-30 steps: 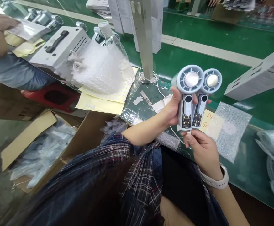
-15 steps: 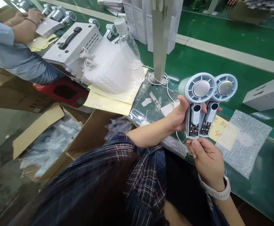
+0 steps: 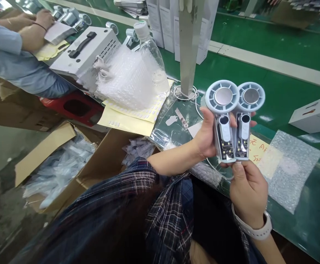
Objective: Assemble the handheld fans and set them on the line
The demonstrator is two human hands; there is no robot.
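Two light blue handheld fans stand side by side in my left hand (image 3: 208, 135), whose fingers wrap round them from behind. The left fan (image 3: 222, 96) overlaps the right fan (image 3: 250, 96), and both round heads point up. Dark circuit boards show in both handles. My right hand (image 3: 249, 190), with a white band on its wrist, pinches at the bottom end of the right fan's handle. A white cable passes behind my hands; whether my right fingertips hold its plug is too small to tell. Right of the fans, a bubble-wrap sheet (image 3: 294, 176) lies on the green table (image 3: 313, 216).
Bubble wrap (image 3: 127, 80), a plastic bottle (image 3: 151, 47) and yellow sheets (image 3: 127, 123) lie left of a metal post (image 3: 186, 55). An open carton (image 3: 94, 161) holds bagged parts below. A person (image 3: 28, 69) works at upper left. White boxes (image 3: 316, 113) stand at right.
Both fans have moved slightly left and turned more face-on to me. My right hand has shifted right, from the left fan's bottom end to the right fan's.
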